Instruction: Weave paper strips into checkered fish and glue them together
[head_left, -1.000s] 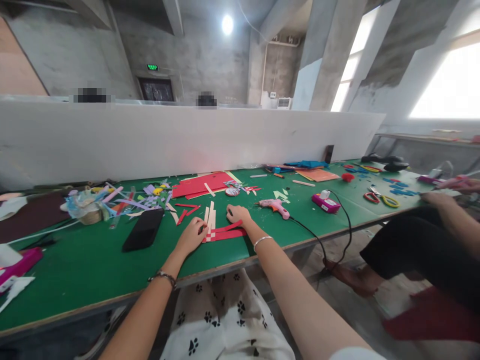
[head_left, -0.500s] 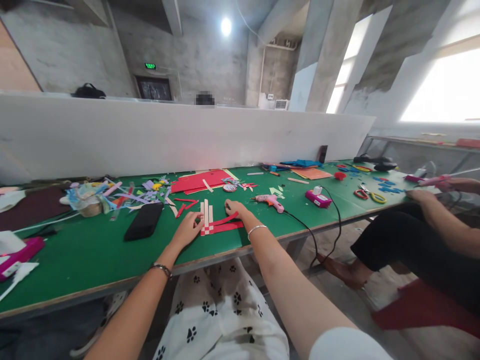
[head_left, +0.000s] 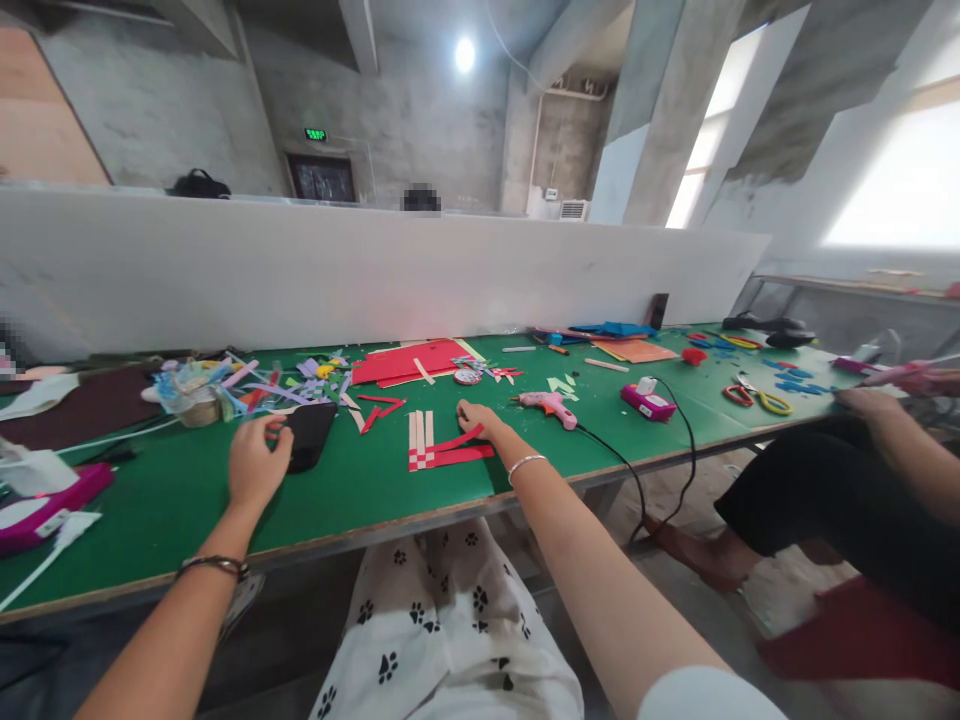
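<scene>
A small woven piece of pale strips [head_left: 420, 432] and red paper strips [head_left: 459, 456] lies flat on the green table. The pale strips point away from me, and the red ones run to the right. My right hand [head_left: 478, 420] is at the right end of the upper red strip, its fingers closed and bent; that strip's end meets the hand. My left hand [head_left: 259, 458] is by the left edge of a black phone [head_left: 312, 436], fingers loosely curled and apart, with nothing visible in them. Whether it touches the phone is hard to tell.
A pink glue gun [head_left: 550, 406] lies right of the weaving, its cord running to a purple power strip [head_left: 648, 400]. Red sheets [head_left: 411, 362] and paper scraps [head_left: 304, 385] lie behind. Scissors [head_left: 757, 396] lie near another person's hand [head_left: 870, 405] at right.
My left hand has left the woven strips and moved left to the phone. My right hand has stayed at the red strip. The whole view has shifted slightly.
</scene>
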